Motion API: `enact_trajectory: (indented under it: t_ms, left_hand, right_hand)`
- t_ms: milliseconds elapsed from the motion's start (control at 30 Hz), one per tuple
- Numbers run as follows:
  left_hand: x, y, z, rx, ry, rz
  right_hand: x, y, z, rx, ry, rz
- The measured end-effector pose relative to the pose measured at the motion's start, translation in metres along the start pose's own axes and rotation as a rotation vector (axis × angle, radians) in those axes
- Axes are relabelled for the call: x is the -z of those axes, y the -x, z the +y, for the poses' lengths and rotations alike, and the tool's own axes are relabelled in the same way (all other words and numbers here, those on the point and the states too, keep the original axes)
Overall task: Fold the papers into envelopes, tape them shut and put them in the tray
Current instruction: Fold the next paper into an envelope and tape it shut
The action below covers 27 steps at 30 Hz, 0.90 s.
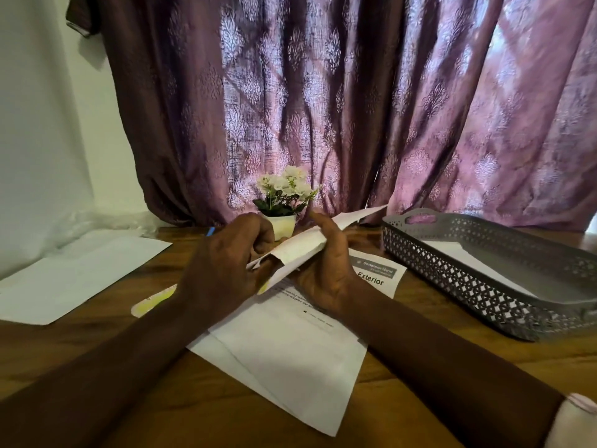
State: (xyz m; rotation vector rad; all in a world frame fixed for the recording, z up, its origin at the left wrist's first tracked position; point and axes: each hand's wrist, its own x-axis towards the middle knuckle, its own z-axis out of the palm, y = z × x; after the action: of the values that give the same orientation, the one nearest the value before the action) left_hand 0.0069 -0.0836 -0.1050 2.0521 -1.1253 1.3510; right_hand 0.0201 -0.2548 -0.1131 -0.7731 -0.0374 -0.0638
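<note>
A purple patterned curtain [323, 108] hangs behind the far edge of the wooden counter [420, 376]. At the counter's right edge sits a grey perforated tray [468, 279], with a white folded paper [478, 263] lying flat inside it. Near the front edge, in the middle, a printed sheet [290, 357] lies flat under the person's forearms, and a second printed sheet [381, 276] bearing the word "Exterior" pokes out beside it towards the tray. A blank white sheet [77, 279] rests near the left edge. A yellow strip [151, 303] lies between that sheet and the middle one. A small pot of white flowers [284, 202] stands at the far edge.

Above the middle sheet, both hands hold a partly folded paper [303, 250] in the air. The left hand [226, 263] has its grip closed on the paper's lower end, fingers curled. The right hand [326, 270] wraps its grip around the paper's middle, thumb raised.
</note>
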Motion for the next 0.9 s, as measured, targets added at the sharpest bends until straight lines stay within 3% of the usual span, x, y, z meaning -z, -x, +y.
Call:
enact_trajectory:
  t_ms: [200, 500, 700, 900]
  left_hand:
    - [0.007, -0.002, -0.015, -0.039, 0.100, -0.223]
    - [0.008, -0.001, -0.009, 0.030, 0.061, -0.142]
    - [0.012, -0.001, -0.003, -0.030, -0.134, -0.126]
    - [0.008, -0.001, -0.009, -0.011, -0.076, -0.092]
  right_hand:
    - [0.005, -0.005, -0.016, 0.060, -0.032, 0.020]
    - [0.002, 0.001, -0.002, -0.009, 0.036, -0.041]
    - [-0.001, 0.010, 0.004, -0.097, 0.081, -0.170]
    - [-0.006, 0.013, 0.009, -0.138, 0.120, -0.270]
